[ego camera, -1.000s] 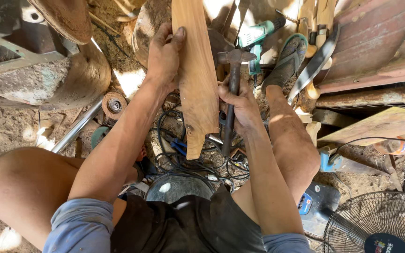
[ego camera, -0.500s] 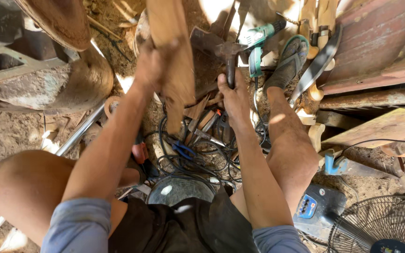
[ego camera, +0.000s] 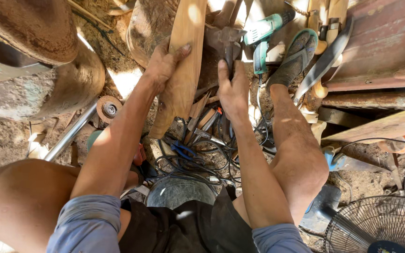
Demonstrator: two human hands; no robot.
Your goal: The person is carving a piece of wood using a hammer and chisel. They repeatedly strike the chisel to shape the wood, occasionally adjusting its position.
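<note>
My left hand (ego camera: 164,64) grips a long pale wooden board (ego camera: 183,70) that stands tilted on end over the ground. My right hand (ego camera: 233,86) is closed around the dark handle of a hammer (ego camera: 227,40), whose metal head sits just right of the board's upper part. A teal power drill (ego camera: 263,35) lies beyond the hammer, next to my sandalled right foot (ego camera: 292,58). Under the hands lie several hand tools and tangled black cables (ego camera: 198,150).
A large rounded wooden block (ego camera: 38,56) fills the upper left. A metal pipe (ego camera: 71,133) and an abrasive disc (ego camera: 108,108) lie at left. Planks (ego camera: 380,126) and rusty sheet metal (ego camera: 390,42) are at right, a fan guard (ego camera: 380,225) at lower right.
The board has been tipped and shifted, then steadied again under my left hand. My right hand has kept the hammer and brought its head close beside the board.
</note>
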